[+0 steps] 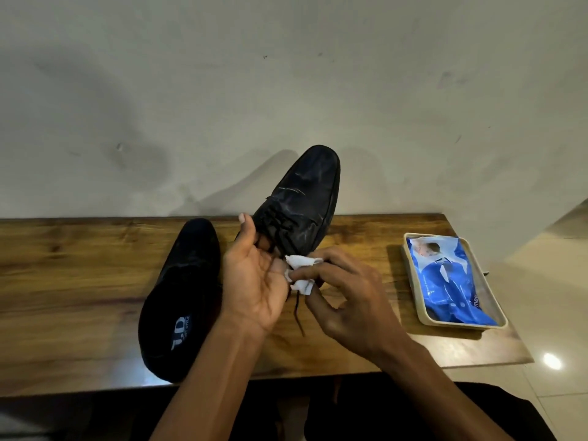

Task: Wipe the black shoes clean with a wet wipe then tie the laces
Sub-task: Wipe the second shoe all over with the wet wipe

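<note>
My left hand (254,278) holds a black lace-up shoe (302,202) raised above the table, toe tilted up toward the wall, thumb near the laces. A loose lace (297,313) dangles below it. My right hand (343,300) pinches a crumpled white wet wipe (300,272) against the shoe's rear part, right beside my left palm. The second black shoe (181,300) lies on the wooden table (63,281) to the left, its opening and blue insole label facing me.
A beige tray (413,288) at the table's right end holds a blue wet-wipe packet (451,278). A pale wall stands right behind the table. Tiled floor shows past the right edge. My dark-clothed legs are under the near edge.
</note>
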The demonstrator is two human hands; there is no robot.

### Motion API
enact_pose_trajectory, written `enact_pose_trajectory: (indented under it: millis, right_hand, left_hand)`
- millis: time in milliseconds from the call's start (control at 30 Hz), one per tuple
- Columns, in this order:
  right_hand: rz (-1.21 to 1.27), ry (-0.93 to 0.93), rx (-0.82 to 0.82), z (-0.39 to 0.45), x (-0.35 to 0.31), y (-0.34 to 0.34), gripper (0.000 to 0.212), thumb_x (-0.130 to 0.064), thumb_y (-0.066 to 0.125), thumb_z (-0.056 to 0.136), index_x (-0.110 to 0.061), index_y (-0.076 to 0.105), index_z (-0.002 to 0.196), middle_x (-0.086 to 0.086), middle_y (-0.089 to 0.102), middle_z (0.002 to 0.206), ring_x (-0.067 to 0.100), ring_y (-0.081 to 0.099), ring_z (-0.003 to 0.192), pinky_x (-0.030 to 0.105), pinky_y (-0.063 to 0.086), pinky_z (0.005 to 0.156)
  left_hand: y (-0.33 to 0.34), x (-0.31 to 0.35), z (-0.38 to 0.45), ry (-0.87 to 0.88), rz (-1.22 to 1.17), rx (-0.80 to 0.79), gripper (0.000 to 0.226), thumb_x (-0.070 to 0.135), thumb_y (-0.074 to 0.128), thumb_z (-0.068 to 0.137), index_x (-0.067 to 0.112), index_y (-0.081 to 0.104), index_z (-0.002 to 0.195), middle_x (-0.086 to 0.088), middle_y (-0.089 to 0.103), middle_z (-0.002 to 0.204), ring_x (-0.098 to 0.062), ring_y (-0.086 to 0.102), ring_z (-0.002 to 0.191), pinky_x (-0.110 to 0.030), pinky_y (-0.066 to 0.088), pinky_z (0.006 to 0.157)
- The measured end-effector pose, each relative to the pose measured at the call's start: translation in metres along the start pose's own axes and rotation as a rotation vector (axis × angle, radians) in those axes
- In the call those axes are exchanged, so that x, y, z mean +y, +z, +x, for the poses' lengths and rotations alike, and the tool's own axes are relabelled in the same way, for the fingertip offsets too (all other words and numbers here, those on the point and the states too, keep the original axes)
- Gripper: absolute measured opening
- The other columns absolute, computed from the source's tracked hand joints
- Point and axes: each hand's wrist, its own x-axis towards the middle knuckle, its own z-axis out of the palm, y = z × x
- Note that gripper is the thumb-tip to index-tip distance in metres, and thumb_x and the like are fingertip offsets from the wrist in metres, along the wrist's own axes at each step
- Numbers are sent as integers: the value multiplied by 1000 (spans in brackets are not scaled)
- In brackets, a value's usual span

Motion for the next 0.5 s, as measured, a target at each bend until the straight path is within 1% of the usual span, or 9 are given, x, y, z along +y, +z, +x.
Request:
enact_pose_trajectory:
  millis: [67, 100, 167, 200, 233, 267, 333, 400, 500]
  right_hand:
    - [30, -2, 63, 12, -1, -11, 26, 4, 73, 82, -5, 74, 107, 6, 69, 110, 16, 67, 99, 30, 56, 78]
    - [27, 6, 108, 20, -1, -15, 31, 7, 72, 81, -4, 71, 110, 5, 69, 109, 15, 66, 97, 27, 55, 78]
    - [15, 22, 154, 36, -2, -15, 36, 6, 71, 82, -4, 68, 116, 3, 67, 107, 12, 64, 94, 24, 54, 77]
    - [15, 22, 136, 41, -1, -12, 34, 4, 70, 84, -5, 69, 116, 3, 67, 108, 12, 64, 94, 24, 54, 77]
    - [14, 14, 102, 43, -1, -7, 30, 2, 70, 85, -6, 70, 113, 4, 67, 110, 12, 64, 96, 24, 54, 78]
    - [7, 3, 76, 41, -2, -1, 25, 1, 69, 85, -6, 72, 109, 5, 67, 111, 13, 64, 99, 24, 54, 79]
    - [-4, -1, 74, 27, -3, 9, 19, 0, 70, 83, -6, 73, 102, 5, 66, 109, 14, 63, 100, 24, 52, 79]
    - [19, 32, 61, 8, -3, 15, 19, 1, 72, 83, -7, 73, 100, 4, 65, 106, 12, 63, 95, 24, 53, 76]
    - [22, 43, -36, -11, 1, 14, 15, -3, 73, 85, -8, 73, 99, 2, 66, 103, 9, 64, 86, 26, 55, 71]
  left_hand:
    - [1, 1, -1, 22, -31, 4, 51, 42, 42, 103, 2, 58, 129, -17, 68, 125, -26, 66, 117, -38, 52, 100]
    - [2, 1, -3, 21, -37, 9, 50, 41, 44, 101, 1, 59, 129, -17, 69, 123, -25, 67, 115, -35, 55, 97]
    - [4, 0, -5, 3, -44, 17, 48, 40, 47, 100, 1, 62, 125, -17, 72, 116, -24, 71, 107, -31, 60, 85]
    - [4, -2, -6, -10, -47, 13, 48, 40, 46, 101, 1, 63, 122, -17, 72, 115, -24, 72, 105, -30, 60, 81]
    - [3, -3, -6, -24, -46, 2, 48, 40, 44, 102, 1, 64, 120, -18, 72, 115, -24, 72, 104, -31, 60, 81]
    - [3, -3, -7, -40, -49, -9, 49, 41, 41, 103, 1, 65, 119, -18, 72, 114, -25, 72, 104, -32, 60, 82]
    - [1, -1, -5, -70, -64, -20, 51, 42, 36, 105, 2, 64, 121, -19, 72, 115, -27, 72, 104, -37, 60, 86]
    - [-3, 3, 0, -46, -101, -16, 49, 39, 34, 106, 3, 62, 124, -17, 71, 118, -28, 71, 107, -42, 58, 90]
    - [-9, 11, 6, 26, -197, 14, 42, 31, 34, 107, 3, 65, 111, -14, 75, 110, -21, 73, 101, -37, 58, 85]
